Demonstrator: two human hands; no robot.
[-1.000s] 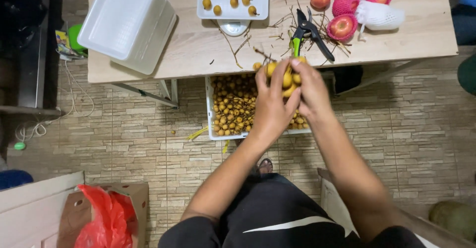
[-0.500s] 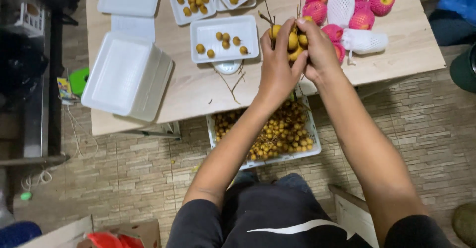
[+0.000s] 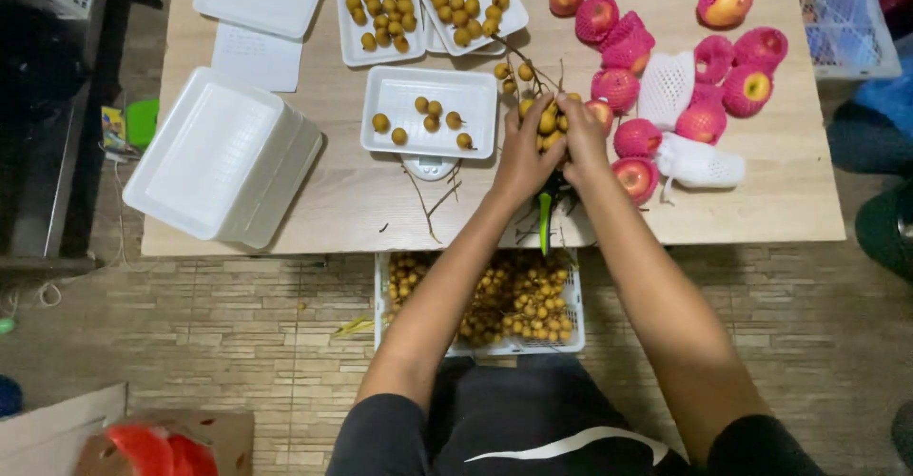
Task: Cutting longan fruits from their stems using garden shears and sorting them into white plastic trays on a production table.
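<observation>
Both of my hands meet over the wooden table (image 3: pixel 342 200) and hold one bunch of small yellow-brown fruits (image 3: pixel 548 122) on twigs. My left hand (image 3: pixel 521 157) grips it from the left, my right hand (image 3: pixel 582 138) from the right. Just left of the hands a white foam tray (image 3: pixel 430 115) with several loose fruits rests on a small scale (image 3: pixel 430 166). Green-handled scissors (image 3: pixel 545 217) lie under my wrists at the table's edge. Below the table a white crate (image 3: pixel 514 300) is full of the same fruits.
Two filled trays (image 3: pixel 380 10) sit at the back. A stack of empty foam trays (image 3: pixel 223 157) lies left. Apples in pink foam nets (image 3: pixel 656 77) are spread on the right, with white nets (image 3: pixel 699 164). A mesh basket (image 3: pixel 842 15) stands far right.
The hands lifted the bunch from above the crate up onto the table beside the tray on the scale. The view shifted so more of the table shows.
</observation>
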